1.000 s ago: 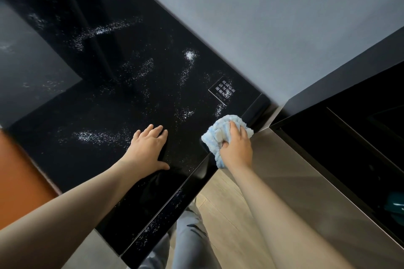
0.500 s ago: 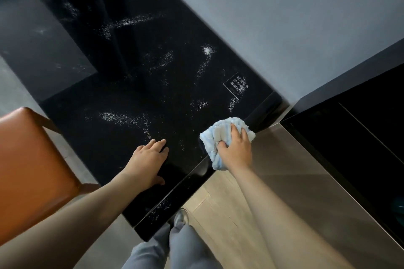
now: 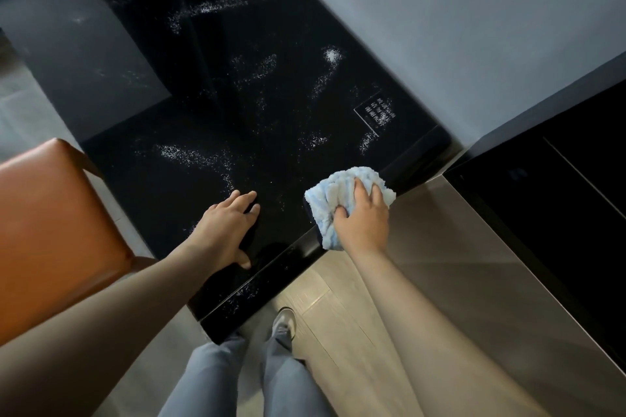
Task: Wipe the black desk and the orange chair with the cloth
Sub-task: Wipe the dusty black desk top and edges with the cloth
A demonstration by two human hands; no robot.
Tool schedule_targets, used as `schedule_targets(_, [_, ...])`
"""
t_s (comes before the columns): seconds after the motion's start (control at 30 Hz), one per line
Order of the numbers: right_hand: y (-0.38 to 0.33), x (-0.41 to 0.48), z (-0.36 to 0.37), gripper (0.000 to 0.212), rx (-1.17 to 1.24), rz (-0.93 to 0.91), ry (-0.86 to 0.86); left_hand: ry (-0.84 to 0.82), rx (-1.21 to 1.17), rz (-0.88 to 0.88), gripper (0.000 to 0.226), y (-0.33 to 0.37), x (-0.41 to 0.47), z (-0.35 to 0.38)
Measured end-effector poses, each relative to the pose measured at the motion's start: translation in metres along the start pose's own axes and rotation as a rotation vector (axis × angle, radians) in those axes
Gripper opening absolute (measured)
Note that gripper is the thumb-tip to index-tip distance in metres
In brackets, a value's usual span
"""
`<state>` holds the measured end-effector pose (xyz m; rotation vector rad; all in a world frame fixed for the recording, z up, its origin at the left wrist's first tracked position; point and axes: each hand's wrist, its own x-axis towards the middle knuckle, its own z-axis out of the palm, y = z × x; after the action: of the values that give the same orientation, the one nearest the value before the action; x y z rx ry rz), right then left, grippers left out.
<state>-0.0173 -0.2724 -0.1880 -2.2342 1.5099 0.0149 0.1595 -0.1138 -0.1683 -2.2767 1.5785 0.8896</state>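
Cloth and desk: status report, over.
Left hand flat on black desk. Right hand grips cloth at desk's near edge. White powder streaks unwiped; orange chair untouched. Nothing in the way.

Both bare forearms reach forward. The left hand (image 3: 227, 230) lies flat, palm down, fingers straight, thumb splayed. The right hand (image 3: 364, 220) grips the cloth (image 3: 327, 196), fingers spread over it.

**Open desk ahead, wall beyond**

Ahead and left of the grip, where the right hand (image 3: 364, 218) held the fluffy pale-blue cloth (image 3: 333, 188), the glossy black desk top (image 3: 271, 112) lay open. The left hand (image 3: 227, 230), pressed flat, blocked the near left. The grey wall (image 3: 474, 27) closed the far side, a black cabinet (image 3: 559, 213) the right.
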Motion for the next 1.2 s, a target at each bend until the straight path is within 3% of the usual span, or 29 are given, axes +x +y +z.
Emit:
schedule_targets(0.53, [-0.033,-0.056,0.028,0.061,0.022,0.053,0.022,0.033,-0.011,0.094,0.105,-0.014,-0.006,-0.005])
schedule_targets(0.67, [-0.046,-0.079,0.037,0.061,0.023,0.063,0.019,0.103,0.019,0.138,0.097,-0.033,-0.027,-0.006])
schedule_targets(0.97, [-0.076,-0.133,0.059,0.06,0.033,0.061,0.019,0.099,0.087,0.202,0.086,-0.076,-0.085,0.025])
schedule_targets(1.2, [-0.092,-0.164,0.077,0.06,0.062,0.069,0.05,0.101,0.063,0.082,0.106,-0.102,-0.099,0.037])
